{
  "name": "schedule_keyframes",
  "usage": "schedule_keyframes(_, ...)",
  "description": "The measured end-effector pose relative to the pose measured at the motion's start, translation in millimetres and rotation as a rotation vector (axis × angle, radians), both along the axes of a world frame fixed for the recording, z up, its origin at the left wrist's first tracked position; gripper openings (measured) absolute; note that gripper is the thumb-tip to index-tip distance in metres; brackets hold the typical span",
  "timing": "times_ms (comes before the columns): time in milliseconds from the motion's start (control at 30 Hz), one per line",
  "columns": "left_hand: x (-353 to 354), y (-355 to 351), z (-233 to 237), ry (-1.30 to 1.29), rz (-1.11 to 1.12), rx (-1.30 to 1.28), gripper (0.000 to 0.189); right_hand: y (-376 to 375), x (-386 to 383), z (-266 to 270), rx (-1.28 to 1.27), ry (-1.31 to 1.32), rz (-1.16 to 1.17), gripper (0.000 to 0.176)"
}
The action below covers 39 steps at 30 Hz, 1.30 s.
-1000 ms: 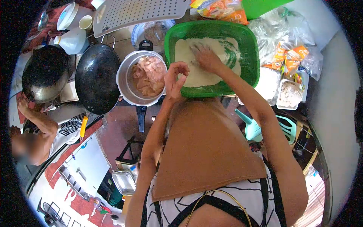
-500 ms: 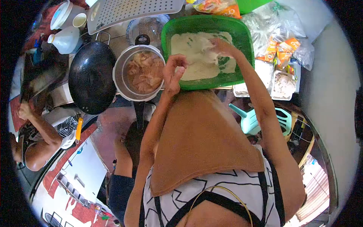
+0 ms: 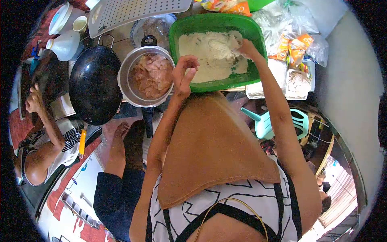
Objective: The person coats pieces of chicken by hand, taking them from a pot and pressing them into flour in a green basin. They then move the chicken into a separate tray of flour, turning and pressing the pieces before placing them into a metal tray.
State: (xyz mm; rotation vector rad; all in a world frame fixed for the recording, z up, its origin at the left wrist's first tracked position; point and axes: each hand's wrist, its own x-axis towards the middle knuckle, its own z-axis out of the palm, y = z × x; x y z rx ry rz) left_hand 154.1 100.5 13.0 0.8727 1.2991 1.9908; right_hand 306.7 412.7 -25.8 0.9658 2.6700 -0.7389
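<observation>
A green basin (image 3: 177, 76) holds pale flour (image 3: 201, 48), with a raised, clumped patch toward its right side. My right hand (image 3: 246, 49) is in the basin at that patch, its fingertips hidden in flour; what they hold cannot be made out. Above the basin's left front rim is my left hand (image 3: 185, 74), fingers curled but apart from the thumb, with nothing between them. Left of it stands a metal pot (image 3: 125, 82) with raw meat pieces (image 3: 155, 76) inside.
A black wok (image 3: 95, 84) is left of the pot. Behind are a perforated grey board (image 3: 141, 12) and a bowl (image 3: 137, 34). Trays (image 3: 298, 84) and orange packets (image 3: 299, 46) lie right. Another person's hand (image 3: 35, 99) is at far left; a turquoise chair (image 3: 264, 125) is below.
My right hand has moved right within the basin, and flour is heaped beside it. The other person's hand at far left has risen. The view has shifted slightly.
</observation>
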Motion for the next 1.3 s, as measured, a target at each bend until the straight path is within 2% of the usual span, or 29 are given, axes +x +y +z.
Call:
schedule_keyframes(67,0.5,-0.6,1.1,0.001,-0.002,-0.006,0.035,-13.6,7.5,7.4,-0.051,-0.011,-0.063,0.054)
schedule_keyframes(133,0.0,-0.6,-1.2,0.013,0.002,0.002,0.035,-5.3,15.7,-22.4,-0.067,-0.027,-0.122,0.053)
schedule_keyframes(200,-1.3,-1.2,-1.5,0.022,-0.008,-0.003,0.035,-15.2,13.5,-15.5,-0.083,-0.039,-0.184,0.053)
schedule_keyframes(267,-2.2,-2.1,-1.2,0.033,-0.024,-0.007,0.035,-34.7,15.2,-0.4,-0.156,0.390,-0.142,0.051)
schedule_keyframes(400,-3.7,-0.7,-2.0,0.028,-0.038,0.008,0.035,-47.0,6.3,21.5,-0.315,0.375,-0.319,0.047)
schedule_keyframes(467,-3.1,1.0,-5.1,0.015,-0.040,0.021,0.035,-54.3,3.9,27.3,-0.638,0.702,-0.453,0.042)
schedule_keyframes(500,-2.8,2.1,-6.7,0.024,-0.040,0.033,0.035,-59.5,0.9,29.1,-0.634,0.701,-0.457,0.042)
schedule_keyframes(567,-2.1,1.7,-8.0,0.031,-0.041,0.043,0.035,-68.6,-5.2,31.6,-0.977,0.912,-0.731,0.041)
schedule_keyframes(600,-2.7,1.4,-7.0,0.040,-0.041,0.039,0.035,-62.9,-1.7,13.1,-0.976,0.912,-0.732,0.041)
schedule_keyframes(633,-3.2,1.4,-5.8,0.050,-0.041,0.036,0.034,-51.5,5.4,-22.0,-1.115,0.899,-0.777,0.041)
schedule_keyframes(667,-3.4,1.3,-5.0,0.050,-0.041,0.037,0.034,-54.1,0.8,-20.3,-1.254,0.883,-0.820,0.041)
schedule_keyframes(700,-3.4,1.2,-4.1,0.054,-0.043,0.028,0.035,-56.8,-0.7,-17.7,-1.254,0.883,-0.818,0.041)
schedule_keyframes(767,-2.8,-0.2,-3.3,0.062,-0.045,0.014,0.035,-70.0,-4.7,-7.8,-1.298,0.896,-1.051,0.037)
schedule_keyframes(833,-3.8,0.6,-5.5,0.006,-0.060,0.006,0.035,-57.4,-0.2,-54.8,-1.280,0.907,-1.048,0.034)
schedule_keyframes(900,-2.7,1.2,-4.5,0.003,-0.062,-0.002,0.034,-57.2,-0.5,-60.8,-1.260,0.931,-1.056,0.032)
schedule_keyframes(967,-0.7,1.7,-3.1,0.002,-0.066,-0.012,0.034,-57.0,-2.8,-61.7,-1.057,0.917,-1.115,0.030)
schedule_keyframes(1000,-0.1,2.3,-2.8,-0.008,-0.053,-0.012,0.034,-54.7,-0.8,-57.8,-1.062,0.932,-1.121,0.030)
schedule_keyframes(1100,0.9,4.8,-1.3,-0.017,-0.037,-0.012,0.034,-54.5,5.4,-45.8,-1.228,0.870,-1.034,0.030)
schedule_keyframes(1167,0.6,6.5,-0.3,-0.022,-0.031,-0.013,0.034,-65.0,9.8,-42.7,-1.570,0.892,-0.996,0.031)
schedule_keyframes(1300,0.2,8.5,-1.0,0.049,0.001,-0.012,0.034,-74.3,10.9,-45.7,-1.769,0.763,-1.047,0.033)
